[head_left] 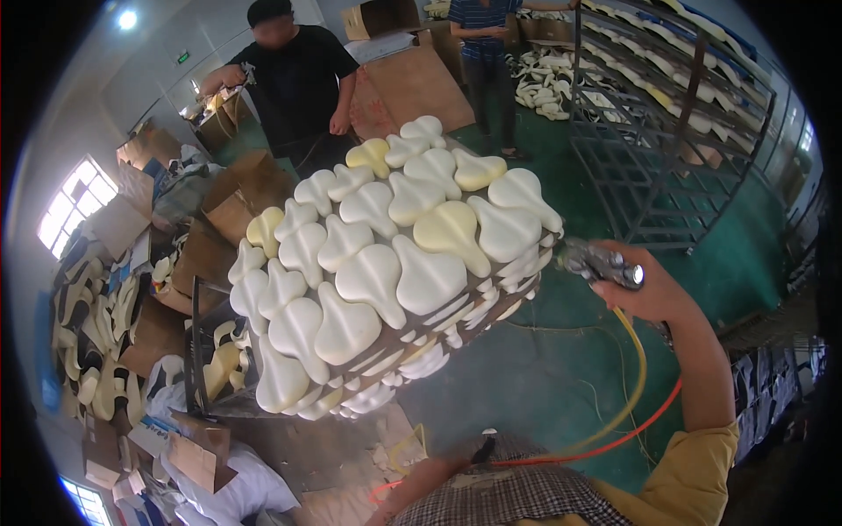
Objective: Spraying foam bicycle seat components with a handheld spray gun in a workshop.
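Observation:
My right hand [653, 285] is wrapped round a metal spray gun [601, 263]. A yellow hose [638, 351] runs down from the gun, and a red hose [653, 410] curves below my forearm. The gun's nozzle points left at the near right corner of a stacked rack. White foam bicycle saddle pads [430, 276] cover its top in rows, with a few yellowish pads [452, 235] among them. More pads show edge-on in the layers beneath. Of my left arm only a blurred part of the forearm [430, 491] appears at the lower edge; the left hand is not visible.
A person in black [303, 88] stands behind the rack, holding a similar gun. Another person [487, 61] stands farther back. At the right is a tall metal rack [667, 149] of pads. Cardboard boxes [250, 188] and heaped pads [105, 324] crowd the left. Hoses trail over the green floor.

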A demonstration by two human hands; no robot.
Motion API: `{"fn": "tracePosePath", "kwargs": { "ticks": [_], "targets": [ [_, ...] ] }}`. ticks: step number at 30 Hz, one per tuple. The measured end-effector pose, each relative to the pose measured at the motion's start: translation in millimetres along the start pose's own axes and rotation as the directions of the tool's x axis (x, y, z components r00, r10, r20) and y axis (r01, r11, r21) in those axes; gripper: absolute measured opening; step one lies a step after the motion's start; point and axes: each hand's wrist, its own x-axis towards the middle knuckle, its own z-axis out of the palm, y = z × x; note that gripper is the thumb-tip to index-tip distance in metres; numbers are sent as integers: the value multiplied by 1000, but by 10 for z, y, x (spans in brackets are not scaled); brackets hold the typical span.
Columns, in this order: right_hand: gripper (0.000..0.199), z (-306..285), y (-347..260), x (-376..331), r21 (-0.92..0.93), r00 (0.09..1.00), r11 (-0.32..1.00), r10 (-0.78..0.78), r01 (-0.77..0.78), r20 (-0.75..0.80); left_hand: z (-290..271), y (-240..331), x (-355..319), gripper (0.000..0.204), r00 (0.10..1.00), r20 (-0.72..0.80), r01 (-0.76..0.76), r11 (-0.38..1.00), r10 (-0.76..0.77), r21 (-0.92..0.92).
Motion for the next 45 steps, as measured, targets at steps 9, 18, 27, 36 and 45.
{"fn": "tracePosePath", "kwargs": {
  "ticks": [9, 18, 27, 36, 45],
  "targets": [
    [44, 253, -89, 406, 83, 975, 973, -211, 216, -64, 99, -158, -235, 33, 997, -77, 0, 997, -6, -80],
    [47, 470, -305, 389, 16, 983, 989, -148, 147, 107, 90, -252, -390, 27, 990, -144, -18, 996, 5, -91],
    [44, 868, -404, 1045, 119, 963, 956, -268, 269, -20, 40, -128, -385, 31, 996, -49, 72, 992, -78, -106],
    [41, 1079, -506, 1665, 108, 934, 933, -351, 342, 70, 173, -278, -498, 34, 960, -145, 194, 944, -238, -265],
    [33, 1071, -579, 1891, 147, 951, 945, -303, 293, 55, 258, -457, -378, 33, 942, -189, 217, 934, -276, -283]
  ]
}}
